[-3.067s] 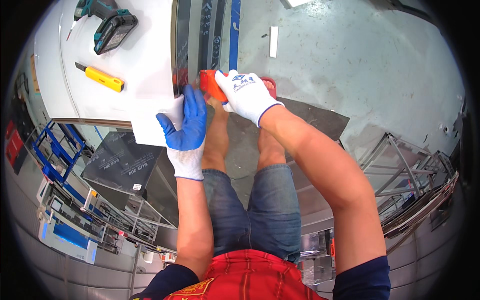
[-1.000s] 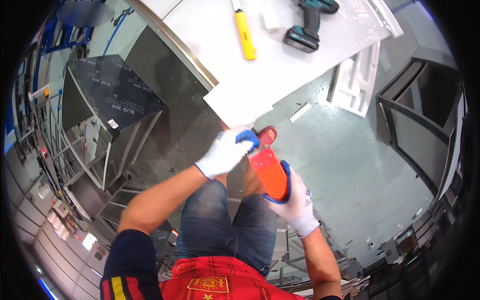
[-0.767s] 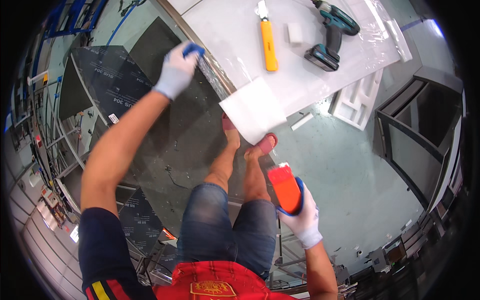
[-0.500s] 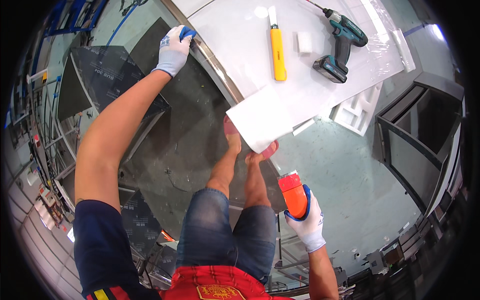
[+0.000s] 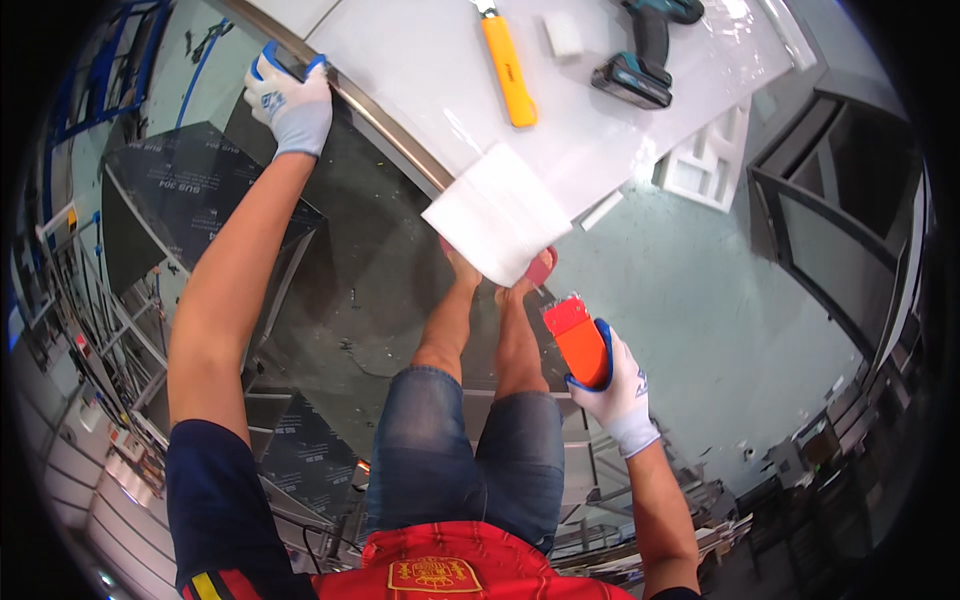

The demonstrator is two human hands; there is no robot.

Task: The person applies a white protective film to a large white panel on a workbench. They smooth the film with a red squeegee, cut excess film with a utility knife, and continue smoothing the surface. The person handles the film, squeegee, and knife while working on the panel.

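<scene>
As we look down through the head view, our right hand (image 5: 612,385), in a white glove with blue-coated fingers, is right of centre, wrapped around an orange-red hand tool (image 5: 583,345). Its flat, pale-tipped end points up and leftward, out past the grip, probably so the palm holds the handle and leaves the working edge uncovered. Our left hand (image 5: 292,105), gloved alike, reaches to the upper left, its fingers bent and apart beside the metal edge (image 5: 395,135) of a white tabletop (image 5: 420,85). We cannot tell whether those fingers pinch that edge or merely rest against it. Across the near corner lies a folded white sheet (image 5: 495,215), perhaps as padding. Near the top, a yellow knife (image 5: 510,75), a small white block (image 5: 563,36) and a teal-and-black drill (image 5: 645,60) lie on the tabletop, seemingly within reach.
</scene>
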